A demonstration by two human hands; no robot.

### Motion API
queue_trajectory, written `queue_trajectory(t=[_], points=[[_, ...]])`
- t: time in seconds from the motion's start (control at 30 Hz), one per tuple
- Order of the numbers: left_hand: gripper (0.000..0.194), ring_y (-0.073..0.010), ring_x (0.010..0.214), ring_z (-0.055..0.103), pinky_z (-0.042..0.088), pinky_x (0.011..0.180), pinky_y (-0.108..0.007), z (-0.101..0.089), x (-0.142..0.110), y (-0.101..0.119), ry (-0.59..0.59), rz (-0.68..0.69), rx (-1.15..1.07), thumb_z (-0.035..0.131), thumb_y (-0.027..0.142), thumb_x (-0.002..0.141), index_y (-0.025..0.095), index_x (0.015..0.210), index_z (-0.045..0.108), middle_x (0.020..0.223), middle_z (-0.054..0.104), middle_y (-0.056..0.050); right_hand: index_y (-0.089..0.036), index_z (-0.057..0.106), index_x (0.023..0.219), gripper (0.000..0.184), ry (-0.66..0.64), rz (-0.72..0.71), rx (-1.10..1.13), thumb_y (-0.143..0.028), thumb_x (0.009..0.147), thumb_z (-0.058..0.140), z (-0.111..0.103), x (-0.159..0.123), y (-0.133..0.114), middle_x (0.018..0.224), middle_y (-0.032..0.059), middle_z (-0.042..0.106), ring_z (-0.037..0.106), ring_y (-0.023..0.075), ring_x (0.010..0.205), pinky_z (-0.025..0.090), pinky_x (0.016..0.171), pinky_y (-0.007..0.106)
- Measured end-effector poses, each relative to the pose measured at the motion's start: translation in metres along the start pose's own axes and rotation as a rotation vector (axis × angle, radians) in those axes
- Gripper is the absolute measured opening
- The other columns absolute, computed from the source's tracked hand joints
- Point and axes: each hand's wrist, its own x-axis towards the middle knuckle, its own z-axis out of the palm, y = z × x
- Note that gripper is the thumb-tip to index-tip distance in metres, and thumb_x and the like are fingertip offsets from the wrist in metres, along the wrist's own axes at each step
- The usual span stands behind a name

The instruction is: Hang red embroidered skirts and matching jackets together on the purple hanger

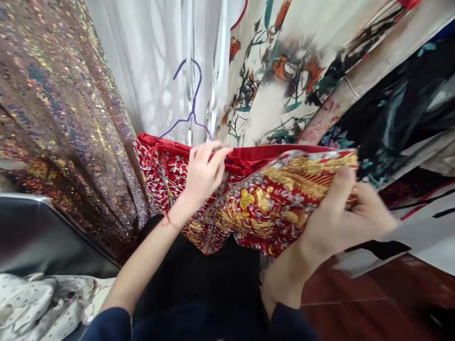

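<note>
A red garment (263,208), thickly embroidered in gold and silver, is spread in front of me with its plain red waistband along the top; it looks like a skirt. A thin purple wire hanger (192,111) rises from the waistband, its lower part hidden by the cloth. My right hand (348,213) is closed on the garment's right end, the thumb pressed on the gold embroidery. At the middle of the waistband, beside the hanger's right arm, is my left hand (204,170). Its fingers are blurred and partly hidden, so its grip does not show. Red ties (155,156) hang at the left.
Sequinned fabric (71,104) hangs on the left, beside a white curtain (149,61). Behind the garment are white straps (218,52) and floral-printed cloth (273,104). A black chair (46,237) with polka-dot fabric (28,303) stands lower left. Red-brown floor (341,308) shows lower right.
</note>
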Motion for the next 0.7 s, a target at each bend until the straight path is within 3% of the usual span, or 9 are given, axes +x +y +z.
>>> queue_trajectory(t=[0.07, 0.1, 0.2, 0.3, 0.4, 0.5, 0.6, 0.67, 0.7], points=[[0.020, -0.0169, 0.082, 0.063, 0.051, 0.080, -0.034, -0.021, -0.026, 0.038, 0.030, -0.026, -0.196, 0.048, 0.012, 0.095, 0.019, 0.097, 0.066, 0.088, 0.070, -0.005, -0.023, 0.033, 0.055, 0.050, -0.128, 0.037, 0.077, -0.035, 0.096, 0.059, -0.002, -0.026, -0.011, 0.051, -0.0061, 0.027, 0.025, 0.0099, 0.049, 0.018, 0.052, 0.032], [0.019, -0.0153, 0.077, 0.063, 0.052, 0.076, -0.031, -0.032, -0.038, 0.055, -0.075, -0.053, -0.316, 0.047, 0.013, 0.095, 0.019, 0.098, 0.065, 0.084, 0.070, -0.003, -0.023, 0.038, 0.057, 0.047, -0.206, 0.046, 0.129, -0.036, 0.097, 0.058, -0.003, -0.039, -0.016, 0.051, -0.0055, 0.033, 0.029, 0.0100, 0.049, 0.023, 0.051, 0.030], [0.032, -0.0225, 0.106, 0.067, 0.053, 0.095, -0.037, -0.057, -0.067, 0.086, -0.358, -0.320, -0.504, 0.054, 0.029, 0.095, 0.015, 0.123, 0.056, 0.118, 0.069, -0.013, -0.021, 0.057, 0.070, 0.034, -0.513, 0.061, 0.289, -0.039, 0.099, 0.056, -0.011, -0.069, -0.028, 0.061, -0.0024, 0.055, 0.048, 0.0114, 0.055, 0.038, 0.055, 0.027], [0.046, -0.0245, 0.117, 0.063, 0.049, 0.104, -0.038, -0.067, -0.078, 0.087, -0.449, -0.597, -0.680, 0.056, 0.043, 0.095, 0.016, 0.132, 0.048, 0.130, 0.063, -0.014, -0.019, 0.068, 0.102, 0.028, -0.853, 0.024, 0.460, -0.033, 0.103, 0.043, -0.025, -0.087, -0.039, 0.093, 0.0062, 0.073, 0.068, 0.0174, 0.082, 0.054, 0.076, 0.030], [0.041, -0.0217, 0.109, 0.064, 0.049, 0.101, -0.035, -0.069, -0.077, 0.076, -0.387, -0.794, -0.768, 0.058, 0.049, 0.094, 0.019, 0.122, 0.054, 0.118, 0.067, -0.008, -0.015, 0.062, 0.130, 0.040, -1.089, -0.089, 0.596, -0.021, 0.101, 0.035, -0.037, -0.095, -0.044, 0.128, 0.0130, 0.069, 0.065, 0.0219, 0.122, 0.051, 0.107, 0.038], [0.036, -0.0199, 0.101, 0.064, 0.050, 0.095, -0.032, -0.073, -0.074, 0.066, -0.410, -0.855, -0.774, 0.064, 0.047, 0.090, 0.019, 0.111, 0.059, 0.108, 0.068, -0.005, -0.016, 0.061, 0.135, 0.044, -1.237, -0.195, 0.664, -0.016, 0.095, 0.042, -0.043, -0.089, -0.038, 0.137, 0.0119, 0.066, 0.060, 0.0235, 0.131, 0.047, 0.115, 0.041], [0.033, -0.0192, 0.096, 0.064, 0.051, 0.091, -0.032, -0.082, -0.074, 0.059, -0.556, -0.779, -0.761, 0.069, 0.042, 0.086, 0.018, 0.107, 0.062, 0.103, 0.069, -0.005, -0.022, 0.069, 0.125, 0.037, -1.309, -0.245, 0.742, -0.018, 0.094, 0.049, -0.042, -0.067, -0.017, 0.127, 0.0075, 0.072, 0.069, 0.0224, 0.116, 0.055, 0.104, 0.040], [0.029, -0.0197, 0.097, 0.065, 0.051, 0.093, -0.033, -0.089, -0.073, 0.055, -0.630, -0.702, -0.747, 0.066, 0.036, 0.086, 0.017, 0.108, 0.064, 0.103, 0.070, -0.005, -0.025, 0.073, 0.113, 0.026, -1.216, -0.179, 0.745, -0.022, 0.094, 0.056, -0.035, -0.047, 0.005, 0.113, 0.0048, 0.077, 0.074, 0.0203, 0.099, 0.060, 0.090, 0.037], [0.028, -0.0200, 0.099, 0.065, 0.051, 0.095, -0.034, -0.093, -0.071, 0.054, -0.646, -0.676, -0.735, 0.063, 0.033, 0.086, 0.017, 0.109, 0.066, 0.104, 0.071, -0.006, -0.025, 0.074, 0.107, 0.021, -1.098, -0.112, 0.714, -0.024, 0.094, 0.059, -0.030, -0.037, 0.017, 0.105, 0.0039, 0.078, 0.074, 0.0194, 0.091, 0.061, 0.083, 0.035]])
